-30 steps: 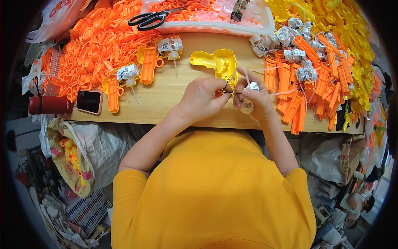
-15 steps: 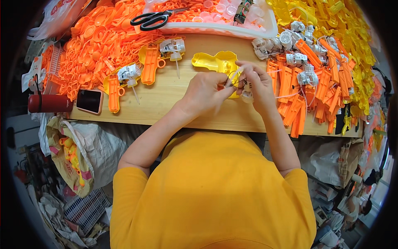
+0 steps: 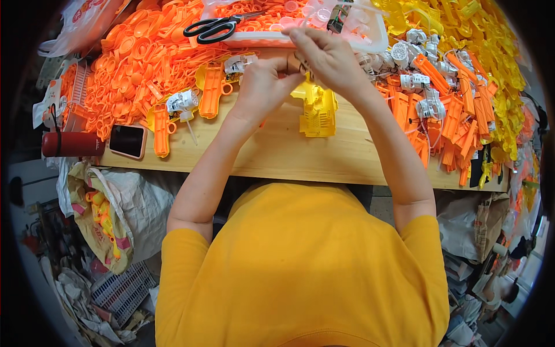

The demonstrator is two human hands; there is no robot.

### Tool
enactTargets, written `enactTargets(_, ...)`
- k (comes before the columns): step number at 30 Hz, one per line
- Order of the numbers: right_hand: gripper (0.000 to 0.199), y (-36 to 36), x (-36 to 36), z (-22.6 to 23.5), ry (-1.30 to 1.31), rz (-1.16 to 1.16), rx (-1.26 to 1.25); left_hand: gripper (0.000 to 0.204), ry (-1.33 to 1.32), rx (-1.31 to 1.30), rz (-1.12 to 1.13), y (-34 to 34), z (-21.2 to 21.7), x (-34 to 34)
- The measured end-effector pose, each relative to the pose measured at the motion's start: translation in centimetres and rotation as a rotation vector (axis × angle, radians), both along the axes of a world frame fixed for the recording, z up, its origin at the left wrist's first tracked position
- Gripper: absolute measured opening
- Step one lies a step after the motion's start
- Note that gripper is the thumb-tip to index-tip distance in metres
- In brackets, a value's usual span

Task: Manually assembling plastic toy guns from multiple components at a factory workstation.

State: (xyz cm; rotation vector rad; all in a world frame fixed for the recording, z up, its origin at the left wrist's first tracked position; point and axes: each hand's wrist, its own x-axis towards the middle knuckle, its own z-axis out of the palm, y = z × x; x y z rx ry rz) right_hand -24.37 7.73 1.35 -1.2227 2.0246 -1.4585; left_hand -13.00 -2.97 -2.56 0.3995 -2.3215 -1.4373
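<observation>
Above the far part of the table, my left hand (image 3: 263,87) and my right hand (image 3: 332,58) work close together with bent, closed fingers. Thin dark wires (image 3: 303,68) show between them, pinched by my left fingertips. What my right fingers hold is too small and hidden to name. Just below the hands a yellow plastic half-shell (image 3: 318,113) lies on the table, its upper part covered by them. Left of my left hand lie yellow shells with orange inserts (image 3: 211,92) and white motor-like units (image 3: 182,101).
Orange plastic parts (image 3: 130,63) heap up at the left, with black-handled scissors (image 3: 211,29) beside a white tray (image 3: 378,37). White units and orange pieces (image 3: 451,115) pile at the right before yellow parts (image 3: 491,75). A phone (image 3: 128,141) and red cylinder (image 3: 72,144) lie front left.
Both hands have moved up and away from me, the right one now higher and over the tray's front edge. The yellow half-shell has been turned and shifted nearer.
</observation>
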Motion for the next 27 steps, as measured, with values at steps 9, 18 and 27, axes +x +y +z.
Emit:
enactTargets(9,0.040,7.1,1.8,-1.9,-0.669,-0.121,0.129,0.018,-0.285,-0.004,-0.169,0.9,-1.1,0.4)
enactTargets(18,0.034,9.0,3.1,-5.2,-0.812,-0.275,-0.112,0.017,-0.278,-0.019,-0.174,2.5,-1.2,0.0)
enactTargets(27,0.031,9.2,3.2,-6.2,-0.794,-0.246,-0.238,0.010,-0.017,-0.513,-0.112,5.3,-1.8,1.5)
